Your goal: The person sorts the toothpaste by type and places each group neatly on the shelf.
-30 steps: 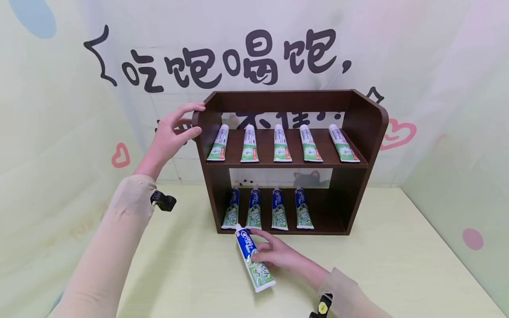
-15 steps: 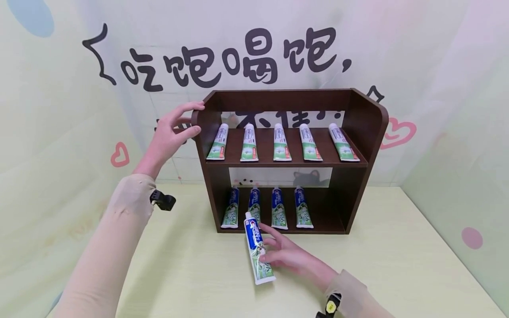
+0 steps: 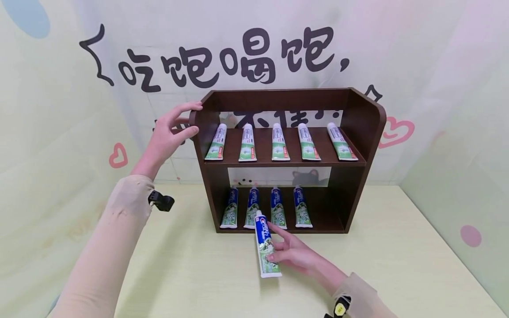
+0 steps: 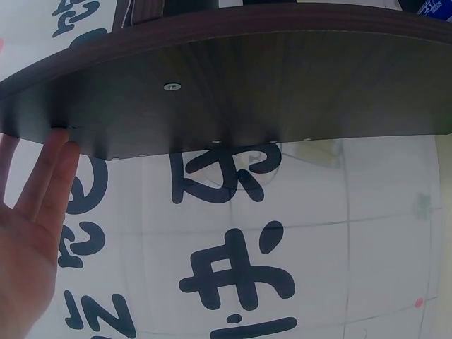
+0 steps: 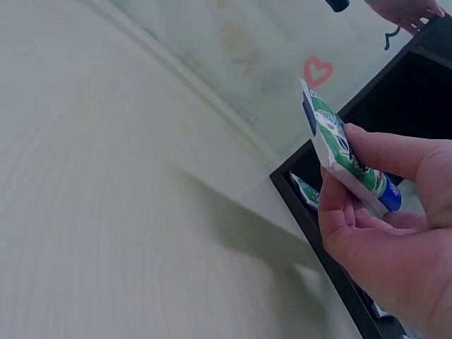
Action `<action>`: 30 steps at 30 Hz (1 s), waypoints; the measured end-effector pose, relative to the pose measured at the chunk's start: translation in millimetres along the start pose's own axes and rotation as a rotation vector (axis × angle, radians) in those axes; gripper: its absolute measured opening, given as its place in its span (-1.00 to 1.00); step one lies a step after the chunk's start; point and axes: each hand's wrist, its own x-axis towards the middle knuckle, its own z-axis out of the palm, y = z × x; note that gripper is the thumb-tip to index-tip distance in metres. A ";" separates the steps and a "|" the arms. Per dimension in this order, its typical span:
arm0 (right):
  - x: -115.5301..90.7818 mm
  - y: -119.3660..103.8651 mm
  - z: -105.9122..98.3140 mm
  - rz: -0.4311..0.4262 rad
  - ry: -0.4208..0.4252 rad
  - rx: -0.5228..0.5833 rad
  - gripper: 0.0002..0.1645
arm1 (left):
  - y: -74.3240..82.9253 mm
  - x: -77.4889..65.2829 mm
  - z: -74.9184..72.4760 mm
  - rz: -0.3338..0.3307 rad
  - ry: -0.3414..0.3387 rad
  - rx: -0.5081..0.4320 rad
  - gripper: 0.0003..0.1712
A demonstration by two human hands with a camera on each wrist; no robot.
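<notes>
A tube of toothpaste [image 3: 263, 240], blue at the cap end and green below, is pinched between the thumb and fingers of my right hand [image 3: 296, 254]. It tilts cap-up in front of the lower shelf, overlapping tubes behind it. The right wrist view shows my thumb on one face of the held tube [image 5: 332, 134] and fingers beneath. My left hand [image 3: 165, 137] touches the upper left side panel of a dark brown two-tier shelf [image 3: 288, 164]. In the left wrist view, straight fingers [image 4: 51, 176] rest against the panel's outer face.
On the upper tier lies a row of white-and-green toothpaste tubes [image 3: 280, 143]. Several blue-and-green tubes [image 3: 302, 210] line the lower tier, with bare board [image 3: 328, 216] to their right. The pale table [image 3: 397, 265] extends in front; a printed backdrop [image 3: 159, 44] stands behind.
My right hand has carried the toothpaste tube rightward and slightly up toward the lower shelf, and the tube has turned more upright. My left hand stays on the side panel.
</notes>
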 end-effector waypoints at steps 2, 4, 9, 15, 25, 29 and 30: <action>-1.6 0.4 -2.6 -0.021 0.010 0.011 0.17 | 0.4 -0.2 0.4 -0.002 0.001 -0.002 -0.45; -3.0 0.4 -5.4 -0.040 0.021 0.016 0.18 | 0.6 -0.4 0.6 -0.004 0.001 -0.002 -0.45; -8.4 -2.2 -11.8 -0.052 0.059 -0.002 0.16 | 0.9 -1.0 0.3 -0.008 -0.002 0.014 -0.46; -14.8 -9.3 -18.4 -0.023 0.077 -0.001 0.16 | 2.1 -1.1 0.7 -0.010 -0.004 0.013 -0.45; -28.8 -23.0 -34.3 -0.042 0.070 -0.092 0.32 | 1.0 0.2 1.0 -0.019 -0.003 0.007 -0.45; -33.4 -25.5 -41.2 -0.073 0.110 -0.128 0.33 | 0.0 0.4 0.9 -0.016 0.000 0.003 -0.45; -34.5 -25.9 -42.8 -0.081 0.127 -0.143 0.33 | -0.1 0.3 0.8 -0.014 0.002 -0.001 -0.45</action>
